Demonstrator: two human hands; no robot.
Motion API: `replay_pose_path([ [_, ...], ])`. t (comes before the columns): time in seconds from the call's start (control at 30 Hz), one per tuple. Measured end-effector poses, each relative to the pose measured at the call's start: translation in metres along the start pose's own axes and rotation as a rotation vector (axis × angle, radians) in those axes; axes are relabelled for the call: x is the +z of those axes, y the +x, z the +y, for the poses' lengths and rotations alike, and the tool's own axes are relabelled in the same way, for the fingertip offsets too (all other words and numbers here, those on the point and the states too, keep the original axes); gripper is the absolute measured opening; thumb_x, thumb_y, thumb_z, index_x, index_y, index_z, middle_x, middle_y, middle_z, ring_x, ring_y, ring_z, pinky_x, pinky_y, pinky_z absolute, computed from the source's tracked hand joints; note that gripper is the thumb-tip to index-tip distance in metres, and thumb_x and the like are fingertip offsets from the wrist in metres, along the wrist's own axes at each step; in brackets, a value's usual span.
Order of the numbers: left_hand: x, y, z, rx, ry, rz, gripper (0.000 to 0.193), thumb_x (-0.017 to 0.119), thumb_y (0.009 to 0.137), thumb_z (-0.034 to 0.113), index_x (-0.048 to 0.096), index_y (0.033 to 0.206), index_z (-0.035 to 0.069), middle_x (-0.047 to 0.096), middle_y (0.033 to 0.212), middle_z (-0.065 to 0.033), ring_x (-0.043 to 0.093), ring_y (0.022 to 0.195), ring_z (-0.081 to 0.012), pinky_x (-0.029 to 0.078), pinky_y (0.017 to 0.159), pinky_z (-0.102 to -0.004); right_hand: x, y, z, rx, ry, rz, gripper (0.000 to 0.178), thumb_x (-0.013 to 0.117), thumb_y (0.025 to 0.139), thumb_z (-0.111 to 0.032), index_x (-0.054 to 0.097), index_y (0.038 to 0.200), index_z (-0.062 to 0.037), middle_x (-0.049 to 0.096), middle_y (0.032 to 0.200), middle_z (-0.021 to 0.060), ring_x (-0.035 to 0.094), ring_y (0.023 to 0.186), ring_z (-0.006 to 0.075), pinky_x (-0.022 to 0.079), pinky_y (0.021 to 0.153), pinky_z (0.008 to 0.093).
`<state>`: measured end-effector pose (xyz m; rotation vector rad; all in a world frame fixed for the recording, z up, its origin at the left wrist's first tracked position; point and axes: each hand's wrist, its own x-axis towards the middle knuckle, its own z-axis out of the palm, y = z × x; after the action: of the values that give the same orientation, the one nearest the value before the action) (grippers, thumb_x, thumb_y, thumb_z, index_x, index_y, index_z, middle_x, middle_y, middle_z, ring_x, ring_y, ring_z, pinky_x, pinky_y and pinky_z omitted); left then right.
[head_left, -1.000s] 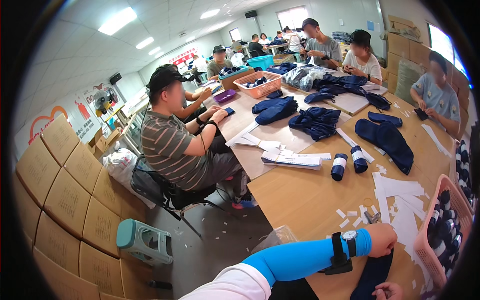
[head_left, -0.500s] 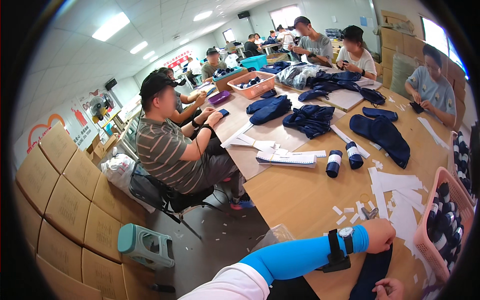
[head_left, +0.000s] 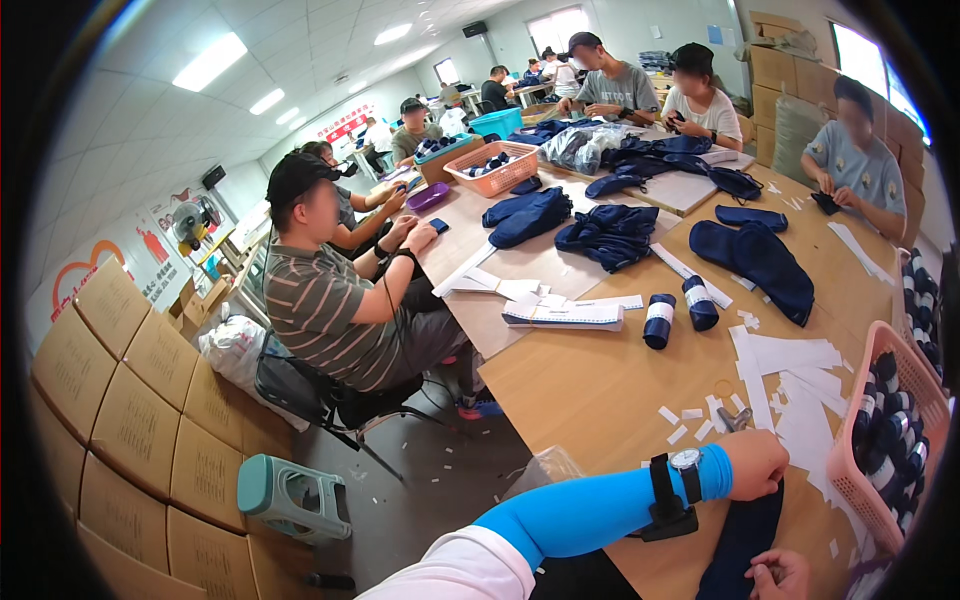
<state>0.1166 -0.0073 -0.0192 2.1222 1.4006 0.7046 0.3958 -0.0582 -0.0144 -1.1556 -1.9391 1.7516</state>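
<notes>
A long, flat navy-blue cloth piece [head_left: 742,545] lies on the table at the lower right, running toward me. My left hand [head_left: 757,466], in a bright blue arm sleeve with a watch and black strap at the wrist, is curled closed at the cloth's far end. Lower down, my right hand [head_left: 779,577] pinches the cloth's right edge, thumb against fingers; the picture's border cuts off part of it. Just beyond my left hand sits a small grey metal tool [head_left: 735,418] among paper scraps. Two rolled navy bundles with white paper bands, one of them here [head_left: 658,322], stand farther off.
On the right, a pink basket [head_left: 850,440] holds several banded navy rolls. White paper strips [head_left: 800,385] lie beside it. Navy cloth piles [head_left: 610,235] cover the table's far part. Several people work around it. A teal stool [head_left: 290,495] and cardboard boxes [head_left: 140,420] stand left.
The view has shifted slightly, so the table things sit a little farther left. Both hands stay at the navy cloth, with hardly any movement.
</notes>
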Motion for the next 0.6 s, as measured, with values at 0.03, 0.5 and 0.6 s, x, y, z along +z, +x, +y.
replay_pose_path([
  [0.03,0.001,0.0,0.0,0.001,-0.001,-0.002,0.012,0.078,0.081,0.016,0.072,0.084,0.006,0.071,0.085,-0.0159,0.068,0.089,-0.0385,0.054,0.079,-0.0479,0.0,-0.001,-0.001,-0.001,-0.002,-0.001,0.019,0.065,0.104,-0.01,0.067,0.119,0.0006,0.072,0.098,0.006,0.06,0.073,0.0082,0.049,0.065,0.0227],
  [0.5,0.007,0.003,0.003,0.043,-0.024,0.002,0.015,0.077,0.084,0.019,0.07,0.085,0.006,0.069,0.087,-0.0164,0.067,0.091,-0.0384,0.053,0.082,-0.0476,-0.001,-0.004,0.012,0.012,0.015,0.049,0.016,0.065,0.101,-0.009,0.068,0.114,0.0013,0.073,0.094,0.0082,0.065,0.072,0.01,0.052,0.063,0.0239],
  [0.6,-0.002,0.003,0.002,0.011,-0.004,-0.088,0.016,0.076,0.086,0.022,0.072,0.09,0.006,0.069,0.088,-0.0174,0.068,0.093,-0.0383,0.054,0.083,-0.0485,0.0,-0.004,0.003,0.057,0.012,0.058,0.016,0.067,0.098,-0.009,0.071,0.109,0.002,0.075,0.089,0.009,0.067,0.067,0.0097,0.054,0.06,0.0245],
])
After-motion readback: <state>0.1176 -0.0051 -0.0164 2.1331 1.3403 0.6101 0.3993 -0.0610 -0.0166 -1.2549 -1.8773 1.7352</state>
